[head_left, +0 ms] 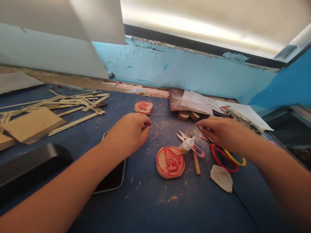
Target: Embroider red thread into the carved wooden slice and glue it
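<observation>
While the wood slice with the red picture (170,162) lies nearest me, just beside the small glue bottle (186,145) and the pink scissors (183,134), my left hand (131,131) and my right hand (221,129) are beyond it, well apart. The fingers of both are drawn narrow, though I cannot tell whether either holds anything. Past my left fingertips, the wood slice with 1 red star (143,107) rests on the blue table (148,204), nearer me than the blue wall (155,61).
</observation>
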